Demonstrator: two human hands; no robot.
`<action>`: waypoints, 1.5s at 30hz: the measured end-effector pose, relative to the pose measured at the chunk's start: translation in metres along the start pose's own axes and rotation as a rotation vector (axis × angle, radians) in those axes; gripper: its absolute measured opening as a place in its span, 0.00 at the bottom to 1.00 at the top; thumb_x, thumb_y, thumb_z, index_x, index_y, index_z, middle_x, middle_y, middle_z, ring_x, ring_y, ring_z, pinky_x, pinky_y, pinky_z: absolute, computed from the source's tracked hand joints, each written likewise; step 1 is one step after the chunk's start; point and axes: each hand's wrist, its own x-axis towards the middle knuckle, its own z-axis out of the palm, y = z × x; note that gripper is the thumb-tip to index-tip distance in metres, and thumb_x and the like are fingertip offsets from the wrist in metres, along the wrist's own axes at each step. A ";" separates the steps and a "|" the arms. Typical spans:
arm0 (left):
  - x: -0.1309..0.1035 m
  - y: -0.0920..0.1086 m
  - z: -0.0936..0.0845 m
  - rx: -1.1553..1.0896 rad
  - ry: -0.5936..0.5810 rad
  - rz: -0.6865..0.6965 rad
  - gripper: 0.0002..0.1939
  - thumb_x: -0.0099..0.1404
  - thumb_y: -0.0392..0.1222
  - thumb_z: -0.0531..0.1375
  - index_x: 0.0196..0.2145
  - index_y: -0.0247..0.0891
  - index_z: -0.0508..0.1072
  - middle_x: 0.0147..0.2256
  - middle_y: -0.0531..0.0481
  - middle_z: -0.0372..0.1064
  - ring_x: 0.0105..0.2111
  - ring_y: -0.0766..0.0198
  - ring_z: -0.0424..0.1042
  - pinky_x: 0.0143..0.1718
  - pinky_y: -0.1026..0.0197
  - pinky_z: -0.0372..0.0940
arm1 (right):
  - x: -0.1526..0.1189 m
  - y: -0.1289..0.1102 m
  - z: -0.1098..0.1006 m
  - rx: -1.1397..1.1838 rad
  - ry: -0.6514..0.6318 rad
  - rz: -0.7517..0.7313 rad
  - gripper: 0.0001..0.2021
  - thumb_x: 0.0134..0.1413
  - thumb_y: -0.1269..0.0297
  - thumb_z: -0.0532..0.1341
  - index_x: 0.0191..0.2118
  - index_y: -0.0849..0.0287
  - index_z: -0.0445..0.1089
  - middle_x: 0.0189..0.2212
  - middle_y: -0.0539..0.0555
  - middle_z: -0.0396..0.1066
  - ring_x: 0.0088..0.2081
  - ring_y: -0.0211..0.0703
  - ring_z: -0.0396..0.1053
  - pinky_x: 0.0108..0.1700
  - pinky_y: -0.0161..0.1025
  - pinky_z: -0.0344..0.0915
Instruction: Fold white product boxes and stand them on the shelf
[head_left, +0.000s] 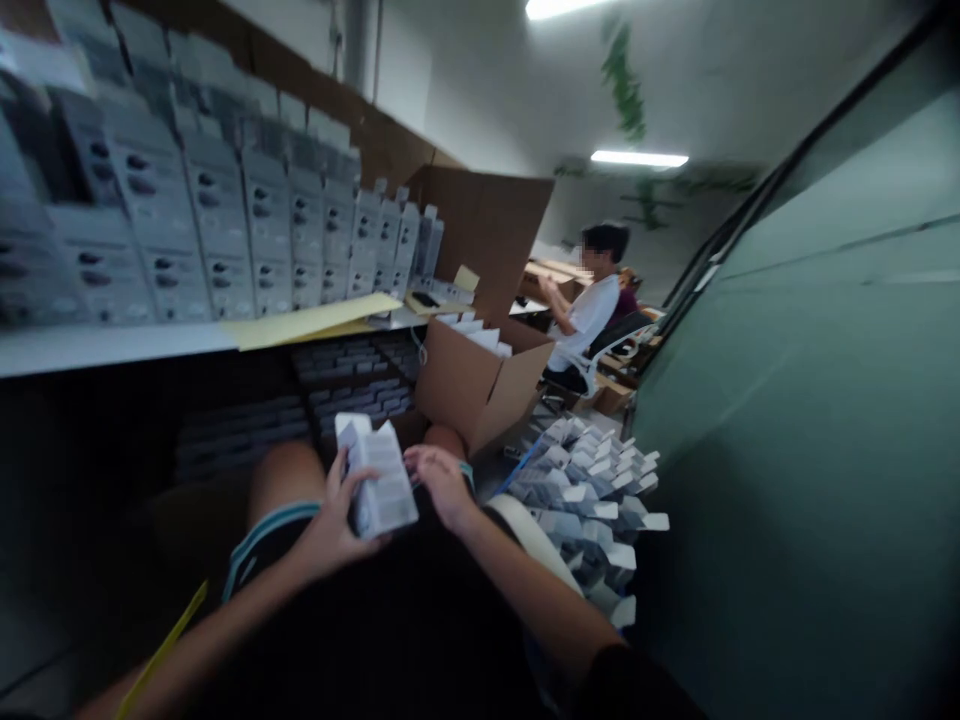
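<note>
A small white box (386, 480) with raised flaps at its upper end is tilted above my lap. My left hand (346, 510) grips it from the left, fingers across its face. Just to the right of the box is my right hand (439, 478), its fingers apart and holding nothing. Beyond my knees stands an open brown carton (457, 378) with white boxes inside. Many white boxes with open flaps (592, 480) are gathered at my right side.
Rows of printed white boxes (217, 220) line the white table (112, 345) at left, beside yellow sheets (315, 322). More boxes lie beneath it. A seated person (592, 310) is farther back. A green panel (810, 420) rises at right.
</note>
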 end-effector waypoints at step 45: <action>0.006 0.012 -0.018 -0.266 0.122 -0.126 0.42 0.44 0.49 0.75 0.53 0.44 0.61 0.70 0.36 0.28 0.69 0.37 0.42 0.65 0.35 0.50 | -0.001 -0.036 -0.021 -0.459 -0.395 -0.645 0.06 0.58 0.67 0.60 0.40 0.59 0.74 0.24 0.48 0.63 0.26 0.37 0.61 0.30 0.36 0.59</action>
